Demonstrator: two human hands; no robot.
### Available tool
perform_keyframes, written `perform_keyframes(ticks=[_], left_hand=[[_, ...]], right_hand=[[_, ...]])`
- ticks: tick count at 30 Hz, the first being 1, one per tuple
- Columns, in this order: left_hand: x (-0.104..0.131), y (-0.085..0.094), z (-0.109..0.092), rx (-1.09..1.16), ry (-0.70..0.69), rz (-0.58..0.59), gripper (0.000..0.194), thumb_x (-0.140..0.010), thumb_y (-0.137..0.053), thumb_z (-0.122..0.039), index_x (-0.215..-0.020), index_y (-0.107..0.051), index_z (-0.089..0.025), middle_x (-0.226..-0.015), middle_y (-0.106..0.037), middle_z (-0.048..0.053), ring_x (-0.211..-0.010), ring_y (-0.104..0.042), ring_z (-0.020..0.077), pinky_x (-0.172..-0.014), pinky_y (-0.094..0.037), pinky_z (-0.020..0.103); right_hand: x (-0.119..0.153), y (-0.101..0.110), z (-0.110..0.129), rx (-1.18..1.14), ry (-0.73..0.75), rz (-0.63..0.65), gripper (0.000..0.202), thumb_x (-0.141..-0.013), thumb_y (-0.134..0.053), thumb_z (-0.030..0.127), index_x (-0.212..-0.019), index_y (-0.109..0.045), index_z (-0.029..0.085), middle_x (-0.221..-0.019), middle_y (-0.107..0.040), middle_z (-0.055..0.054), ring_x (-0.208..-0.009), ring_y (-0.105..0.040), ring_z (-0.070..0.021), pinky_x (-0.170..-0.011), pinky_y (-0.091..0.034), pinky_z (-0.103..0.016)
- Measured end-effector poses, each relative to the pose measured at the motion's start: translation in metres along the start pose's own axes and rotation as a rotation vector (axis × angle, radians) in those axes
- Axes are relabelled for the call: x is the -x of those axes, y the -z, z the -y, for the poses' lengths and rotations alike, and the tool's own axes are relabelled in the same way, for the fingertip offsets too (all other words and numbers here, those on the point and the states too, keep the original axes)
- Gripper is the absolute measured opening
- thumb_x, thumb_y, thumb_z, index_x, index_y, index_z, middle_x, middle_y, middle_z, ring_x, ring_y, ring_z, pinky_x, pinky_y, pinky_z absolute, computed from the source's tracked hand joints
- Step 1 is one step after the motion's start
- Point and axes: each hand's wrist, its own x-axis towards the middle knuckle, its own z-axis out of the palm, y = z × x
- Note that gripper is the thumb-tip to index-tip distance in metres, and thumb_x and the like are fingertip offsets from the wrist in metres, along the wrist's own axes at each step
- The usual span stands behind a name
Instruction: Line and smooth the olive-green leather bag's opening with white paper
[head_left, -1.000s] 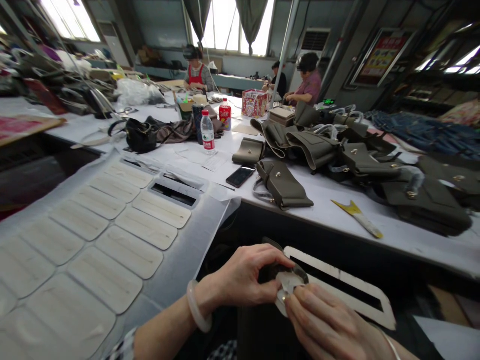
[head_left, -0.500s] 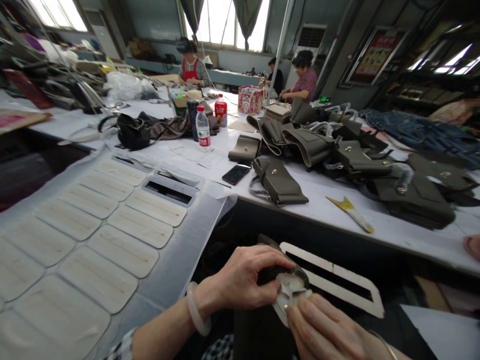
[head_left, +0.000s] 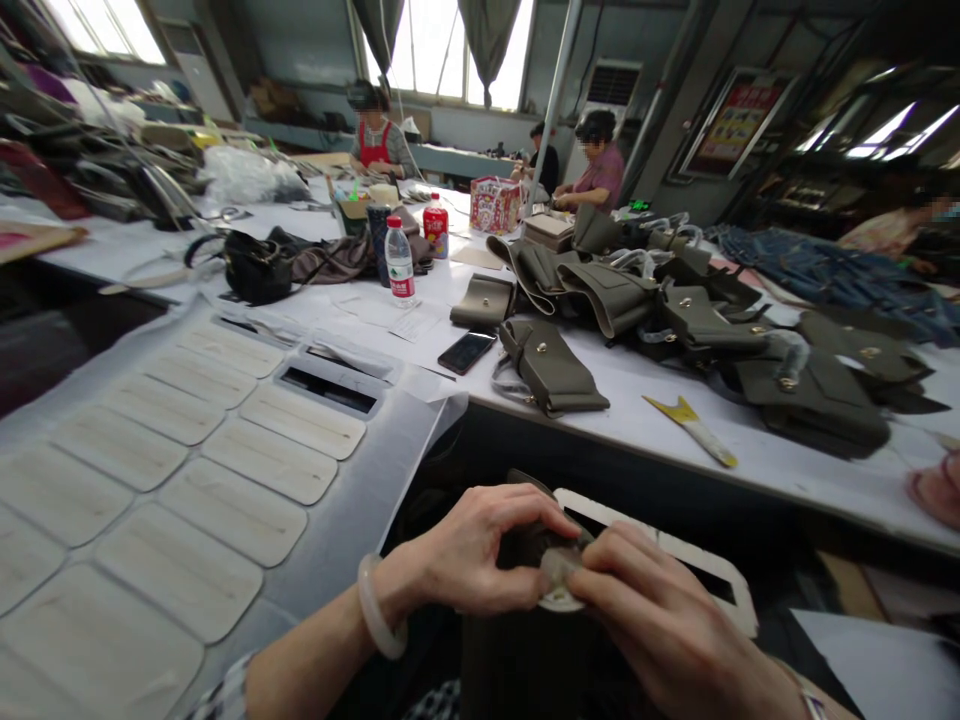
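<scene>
My left hand [head_left: 480, 550], with a pale bangle on its wrist, grips the edge of a dark olive leather bag piece [head_left: 529, 546] over my lap. Close beside it, my right hand [head_left: 660, 590] pinches a crumpled, whitish backing piece [head_left: 559, 572] at that edge. Thumbs and fingertips of both hands nearly meet there. What exactly lies under the right fingertips is hidden. Behind the right hand a cream slotted frame [head_left: 739, 600] shows, partly covered by it.
Left of my arms, a sheet-covered board [head_left: 409, 440] carries rows of cream rounded panels [head_left: 270, 455]. Across the white table lie olive bags [head_left: 559, 370], a phone [head_left: 466, 352], a yellow-tipped tool [head_left: 694, 430] and a water bottle [head_left: 400, 265]. Several people work farther back.
My right hand has moved up and left, closer to my left hand, and its fingers now cover more of the whitish piece. My left hand keeps its grip. The view has shifted slightly.
</scene>
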Motion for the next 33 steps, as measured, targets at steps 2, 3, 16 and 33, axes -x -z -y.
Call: perform_keyframes(ticks=[2,3,16,33], left_hand=[[-0.004,0.001,-0.001,0.002,0.024,0.024,0.041,-0.067,-0.066,-0.011,-0.108,-0.067,-0.016,-0.103,-0.070,0.007,-0.092,-0.064,0.0212,-0.086,-0.048,0.030],[-0.005,0.002,-0.002,0.002,0.038,0.037,0.040,-0.067,-0.066,-0.012,-0.106,-0.068,-0.017,-0.102,-0.069,0.006,-0.091,-0.064,0.0210,-0.086,-0.048,0.030],[-0.020,0.001,-0.013,-0.253,0.103,0.071,0.031,-0.070,-0.071,-0.021,-0.101,-0.066,-0.018,-0.098,-0.067,0.004,-0.085,-0.063,0.0188,-0.076,-0.046,0.027],[-0.016,-0.023,-0.009,-0.239,0.083,-0.048,0.029,-0.068,-0.058,-0.010,-0.096,-0.063,-0.018,-0.090,-0.067,0.003,-0.081,-0.062,0.0174,-0.072,-0.047,0.027]], right_hand=[[-0.002,-0.001,-0.002,-0.021,-0.064,0.000,0.022,-0.095,-0.044,0.004,-0.086,-0.059,0.016,-0.083,-0.056,-0.005,-0.077,-0.053,-0.0162,-0.064,-0.047,-0.028],[-0.003,-0.002,-0.003,-0.027,-0.076,-0.004,0.022,-0.095,-0.044,0.003,-0.082,-0.057,0.016,-0.084,-0.056,-0.005,-0.078,-0.052,-0.0161,-0.064,-0.046,-0.028],[0.020,-0.028,-0.002,0.107,0.080,-0.251,0.021,-0.092,-0.046,-0.001,-0.095,-0.065,0.007,-0.086,-0.064,-0.011,-0.085,-0.060,-0.0194,-0.076,-0.051,-0.033],[0.035,-0.036,0.014,0.336,0.245,-0.254,0.036,-0.087,-0.040,-0.012,-0.080,-0.069,0.010,-0.073,-0.070,-0.004,-0.072,-0.069,-0.0166,-0.075,-0.059,-0.029]])
